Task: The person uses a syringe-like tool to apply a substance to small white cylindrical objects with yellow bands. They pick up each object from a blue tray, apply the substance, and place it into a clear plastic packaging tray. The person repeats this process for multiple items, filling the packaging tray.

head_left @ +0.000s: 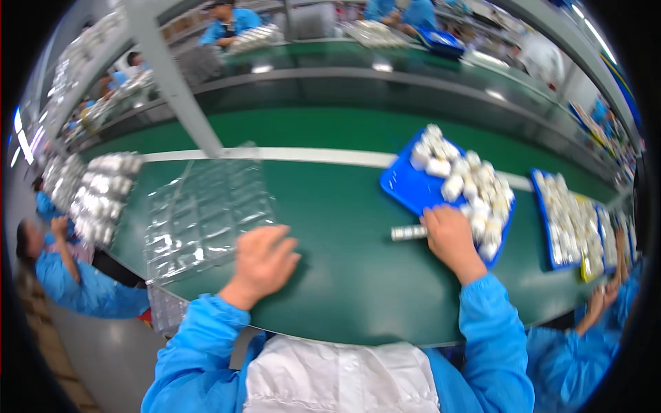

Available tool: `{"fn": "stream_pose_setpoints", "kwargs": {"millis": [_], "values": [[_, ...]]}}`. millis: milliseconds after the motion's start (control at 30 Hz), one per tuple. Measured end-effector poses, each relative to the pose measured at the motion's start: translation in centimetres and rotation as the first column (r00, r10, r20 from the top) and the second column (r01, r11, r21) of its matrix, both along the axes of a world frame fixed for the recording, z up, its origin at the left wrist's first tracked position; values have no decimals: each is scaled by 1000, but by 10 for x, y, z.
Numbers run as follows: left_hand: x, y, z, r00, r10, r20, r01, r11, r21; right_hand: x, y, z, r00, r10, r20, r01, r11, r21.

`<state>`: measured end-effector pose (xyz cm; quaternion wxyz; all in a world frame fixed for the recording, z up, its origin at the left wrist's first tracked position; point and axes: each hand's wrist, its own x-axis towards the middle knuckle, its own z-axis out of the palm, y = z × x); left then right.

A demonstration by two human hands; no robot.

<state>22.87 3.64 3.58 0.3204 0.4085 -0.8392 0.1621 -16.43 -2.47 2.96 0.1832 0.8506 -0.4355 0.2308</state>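
My right hand (451, 237) is closed on one end of a short white cylindrical piece (407, 233), which sticks out to the left with dark marks along it. That hand is at the near edge of a blue tray (403, 184) heaped with small white cylindrical pieces (475, 180). My left hand (261, 265) hovers over the green table, slightly blurred, with bent fingers apart and nothing visible in them. Just beyond it lies a clear plastic tray (206, 213) with rows of pockets, in which I see no pieces.
Stacked clear trays with shiny contents (103, 196) stand at the left. Another blue tray of white pieces (564, 220) lies at the right, near a co-worker's hands (599, 303). A grey post (169, 76) rises at the table's far side. Another person (76, 275) is at the left.
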Motion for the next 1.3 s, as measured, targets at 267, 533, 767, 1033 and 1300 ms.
{"fn": "stream_pose_setpoints", "kwargs": {"millis": [267,533,767,1033,1300], "values": [[-59,-38,11,939,-287,-192,269,956,-115,67,6,8,940,330,-85,-327,944,49],[-58,-98,10,891,-127,-437,49,982,-184,96,-30,2,883,450,-135,-451,892,22],[-47,-98,-3,938,-86,-336,31,986,-163,106,-30,-3,844,518,-138,-528,848,-47],[-87,-97,-11,952,-184,-243,181,983,-34,112,39,11,653,733,192,-744,668,-17],[-141,-130,-21,989,8,-146,42,942,334,97,39,-8,775,278,568,-579,673,460]]}}
